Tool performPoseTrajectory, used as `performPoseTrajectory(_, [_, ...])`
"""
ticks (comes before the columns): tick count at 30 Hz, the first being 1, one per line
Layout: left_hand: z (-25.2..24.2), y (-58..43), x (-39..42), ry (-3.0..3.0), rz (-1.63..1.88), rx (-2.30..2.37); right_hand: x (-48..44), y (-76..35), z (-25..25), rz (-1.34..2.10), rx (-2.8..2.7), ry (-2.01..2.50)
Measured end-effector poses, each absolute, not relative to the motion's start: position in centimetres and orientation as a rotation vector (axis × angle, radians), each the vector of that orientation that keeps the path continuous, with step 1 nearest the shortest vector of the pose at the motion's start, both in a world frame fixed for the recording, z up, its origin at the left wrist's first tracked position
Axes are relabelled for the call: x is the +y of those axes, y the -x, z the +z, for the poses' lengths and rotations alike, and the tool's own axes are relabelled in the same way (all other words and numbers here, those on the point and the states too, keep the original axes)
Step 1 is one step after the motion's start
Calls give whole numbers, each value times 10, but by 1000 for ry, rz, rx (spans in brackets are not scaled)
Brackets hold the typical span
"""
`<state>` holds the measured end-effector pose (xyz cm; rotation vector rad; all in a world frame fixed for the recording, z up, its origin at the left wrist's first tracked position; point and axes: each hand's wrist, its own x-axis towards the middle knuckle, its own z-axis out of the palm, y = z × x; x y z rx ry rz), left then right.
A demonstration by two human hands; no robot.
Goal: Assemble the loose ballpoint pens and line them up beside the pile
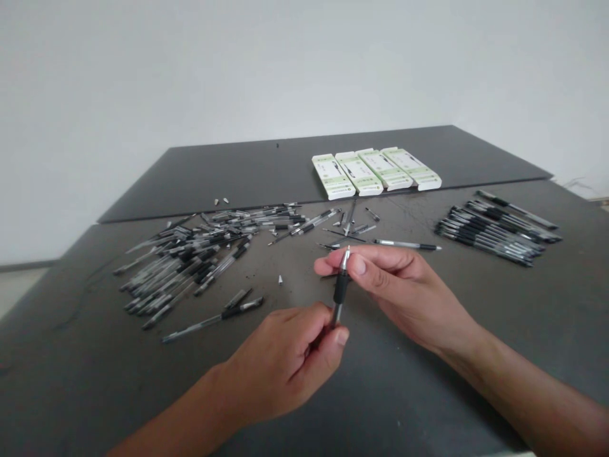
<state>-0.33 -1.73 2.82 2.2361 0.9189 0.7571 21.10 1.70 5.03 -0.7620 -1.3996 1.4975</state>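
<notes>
The left hand (280, 362) is holding the lower barrel of a black-gripped gel pen (340, 287) in narrowly closed fingers (335, 337), while the right hand (404, 295) is pinching the pen's upper section between thumb (359, 266) and forefinger (380, 255). The pen is standing slightly tilted above a dark tabletop (390, 406), between both hands. Other items are lying on the table — a loose heap of pens (185, 266) to the left, a single pen (406, 244) just beyond the right hand, and a closely aligned group of pens (495, 231) to the right. Four white-and-green boxes (375, 171) are lying side by side farther back.
</notes>
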Motion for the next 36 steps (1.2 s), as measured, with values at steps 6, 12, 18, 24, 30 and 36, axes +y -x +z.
performPoseTrajectory(6, [32, 4, -17, -2334, 750, 931, 17, -211, 56, 1508, -1447, 771])
performPoseTrajectory(12, [31, 9, -13, -2382, 806, 968, 20, -214, 54, 1403, -1436, 865])
performPoseTrajectory(18, [36, 14, -14, -2199, 753, 996, 19, -217, 53, 1362, -1374, 822])
performPoseTrajectory(24, [39, 17, -11, -2290, 852, 1062, 18, -217, 62, 1220, -1473, 949])
performPoseTrajectory(30, [41, 20, -9, -2376, 823, 1125, 19, -220, 63, 1125, -1533, 1011])
performPoseTrajectory(36, [40, 20, -9, -2383, 785, 1132, 17, -222, 61, 1065, -1566, 1018])
